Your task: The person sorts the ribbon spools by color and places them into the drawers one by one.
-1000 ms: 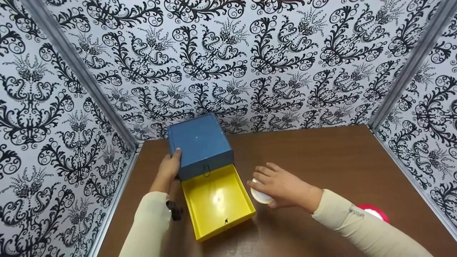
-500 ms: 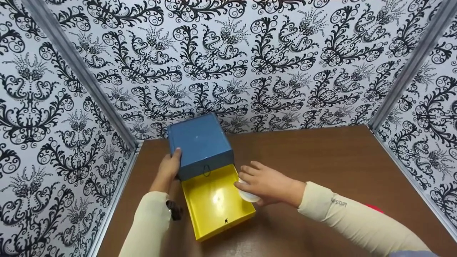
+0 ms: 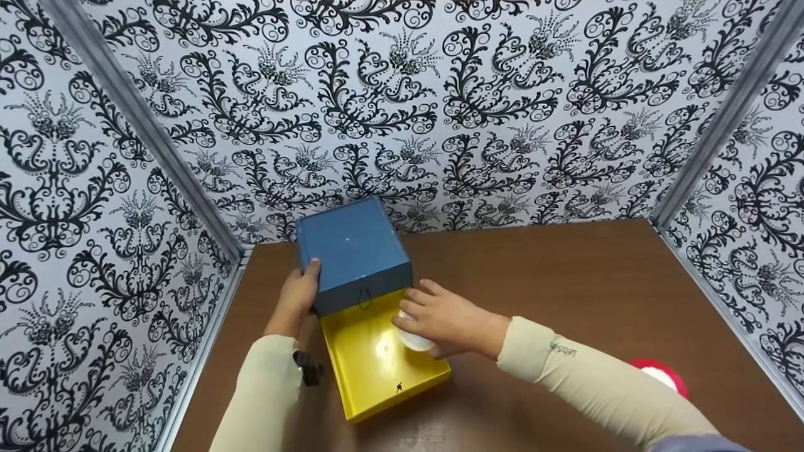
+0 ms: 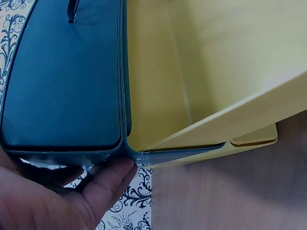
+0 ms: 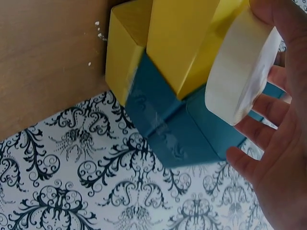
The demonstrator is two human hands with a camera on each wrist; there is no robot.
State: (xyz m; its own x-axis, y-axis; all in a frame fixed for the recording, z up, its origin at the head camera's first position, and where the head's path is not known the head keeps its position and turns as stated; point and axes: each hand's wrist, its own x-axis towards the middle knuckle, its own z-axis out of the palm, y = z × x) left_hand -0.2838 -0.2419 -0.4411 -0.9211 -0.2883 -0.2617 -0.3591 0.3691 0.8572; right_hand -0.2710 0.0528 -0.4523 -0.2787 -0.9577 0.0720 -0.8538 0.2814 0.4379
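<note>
A blue box point(image 3: 352, 242) stands near the back wall with its yellow drawer point(image 3: 358, 370) pulled out towards me. My left hand point(image 3: 298, 294) grips the box's left side, the thumb over its top edge. In the left wrist view, that hand's fingers point(image 4: 108, 181) curl against the edge of the box. My right hand point(image 3: 449, 319) holds a thick white disc, like a roll of tape point(image 3: 414, 341), above the drawer's right part. The right wrist view shows the roll's smooth cream side between thumb and fingers. From the head camera, the hand partly covers the roll.
A red ring with a white middle point(image 3: 662, 376) lies on the brown table point(image 3: 546, 270) at the right, partly behind my right sleeve. Patterned walls point(image 3: 402, 125) enclose the table at the back and both sides. A black cord loop point(image 3: 364, 299) hangs on the box front.
My right hand has moved left with the white roll, from beside the drawer to over it. More of the red ring shows than half a second ago. The left hand keeps its place.
</note>
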